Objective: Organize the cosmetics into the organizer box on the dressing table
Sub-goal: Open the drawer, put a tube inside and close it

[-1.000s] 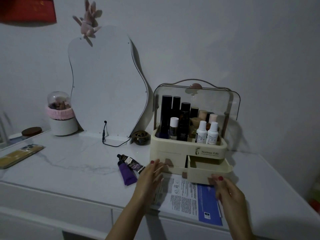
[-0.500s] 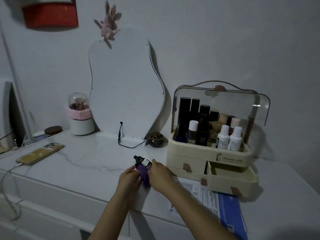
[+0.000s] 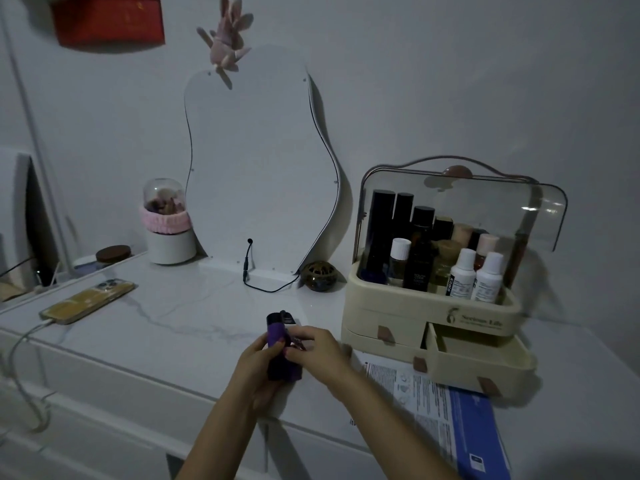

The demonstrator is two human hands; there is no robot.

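Observation:
My left hand point(image 3: 258, 370) grips a purple tube point(image 3: 278, 348) with a black cap, lifted just above the table. My right hand point(image 3: 320, 355) pinches a second, dark patterned tube point(image 3: 289, 322) beside the purple one; most of it is hidden by my fingers. The cream organizer box point(image 3: 429, 313) stands at the right with its clear lid point(image 3: 485, 202) raised. Several bottles stand in its top tray. Its lower right drawer point(image 3: 479, 356) is pulled open.
A printed leaflet point(image 3: 446, 407) lies in front of the organizer, at the table's front edge. A phone point(image 3: 88, 301) on a cable lies at the left. At the back stand a wavy mirror point(image 3: 256, 161), a small dark bowl point(image 3: 320, 275) and a domed white holder point(image 3: 168, 226).
My hands left the organizer's drawer and moved left to the two tubes. Both tubes have come up off the table, and the view has shifted left.

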